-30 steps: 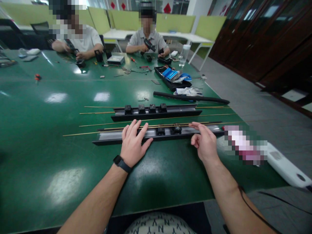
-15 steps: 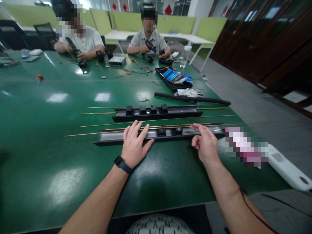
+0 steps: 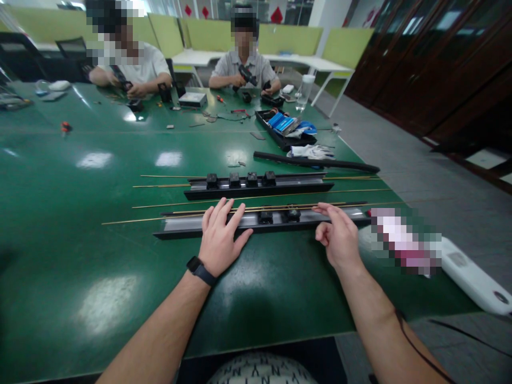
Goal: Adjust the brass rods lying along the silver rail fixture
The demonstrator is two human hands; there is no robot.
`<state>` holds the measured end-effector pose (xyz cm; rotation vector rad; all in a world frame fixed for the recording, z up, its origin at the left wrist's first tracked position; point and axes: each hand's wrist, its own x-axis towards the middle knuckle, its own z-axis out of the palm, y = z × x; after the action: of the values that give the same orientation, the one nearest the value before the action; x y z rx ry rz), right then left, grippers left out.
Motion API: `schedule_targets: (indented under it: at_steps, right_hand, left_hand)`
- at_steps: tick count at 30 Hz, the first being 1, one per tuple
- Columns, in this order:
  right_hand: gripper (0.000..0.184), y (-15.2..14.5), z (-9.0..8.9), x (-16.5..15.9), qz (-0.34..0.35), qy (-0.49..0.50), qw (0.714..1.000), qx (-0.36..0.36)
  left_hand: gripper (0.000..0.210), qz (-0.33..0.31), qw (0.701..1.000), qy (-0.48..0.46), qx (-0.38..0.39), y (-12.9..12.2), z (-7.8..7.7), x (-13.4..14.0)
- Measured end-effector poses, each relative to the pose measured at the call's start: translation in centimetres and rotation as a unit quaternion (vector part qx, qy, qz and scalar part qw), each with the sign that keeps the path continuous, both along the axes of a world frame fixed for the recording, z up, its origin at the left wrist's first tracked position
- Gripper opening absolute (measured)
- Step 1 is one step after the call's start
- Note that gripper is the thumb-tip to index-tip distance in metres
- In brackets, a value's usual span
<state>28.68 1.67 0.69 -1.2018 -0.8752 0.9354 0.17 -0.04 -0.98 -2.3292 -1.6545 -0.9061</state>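
My left hand (image 3: 222, 234) lies with spread fingers across the nearer black channel rail (image 3: 184, 233), its fingertips at the thin brass rods. My right hand (image 3: 340, 234) is over the right part of that rail. Its forefinger side stretches out to a brass rod (image 3: 276, 209), while the thumb stays apart from the fingertips; I cannot see a grip on the rod. Two small black blocks (image 3: 293, 215) sit in the channel between my hands; anything under the left palm is hidden. Behind, a second rail (image 3: 260, 189) carries several black blocks (image 3: 234, 180).
Beyond the rails lie a long black strip (image 3: 316, 162), white gloves (image 3: 310, 152) and a black tray (image 3: 286, 143) with blue items. A white device (image 3: 472, 274) rests at the right table edge. Two people sit across the green table (image 3: 120, 304), one holding a power drill (image 3: 248, 74).
One brass rod at the nearer rail has slid slightly to the left. My right hand has shifted barely to the right; the left hand stays in place.
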Motion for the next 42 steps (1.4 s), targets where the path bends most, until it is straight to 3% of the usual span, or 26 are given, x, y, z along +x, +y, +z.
schedule_targets:
  at_steps: [7, 14, 21, 28, 35, 42]
  right_hand:
    - [0.038, -0.25, 0.08, -0.30, 0.051, -0.010, 0.999, -0.007]
    - [0.036, -0.12, -0.03, -0.09, 0.022, -0.009, 1.000, -0.004]
    - [0.039, -0.34, 0.01, -0.18, 0.067, -0.022, 0.998, -0.006]
    - [0.038, -0.06, 0.11, 0.06, 0.029, -0.008, 1.000, -0.001]
    - [0.040, -0.34, 0.19, -0.28, 0.068, -0.007, 0.998, -0.015]
    - [0.037, -0.21, 0.34, -0.16, 0.039, 0.002, 0.999, -0.008]
  left_hand:
    - [0.057, 0.000, 1.000, 0.002, 0.003, -0.03, 0.00, 0.03]
    - [0.058, -0.001, 1.000, -0.001, 0.000, -0.09, 0.10, 0.04]
    - [0.058, -0.002, 1.000, -0.003, 0.001, -0.03, 0.03, -0.01]
    - [0.057, -0.003, 1.000, 0.001, 0.001, -0.06, 0.12, 0.01]
    - [0.058, 0.002, 1.000, 0.003, 0.000, -0.08, 0.03, 0.03]
    - [0.058, -0.001, 1.000, -0.001, -0.001, -0.09, 0.05, 0.02]
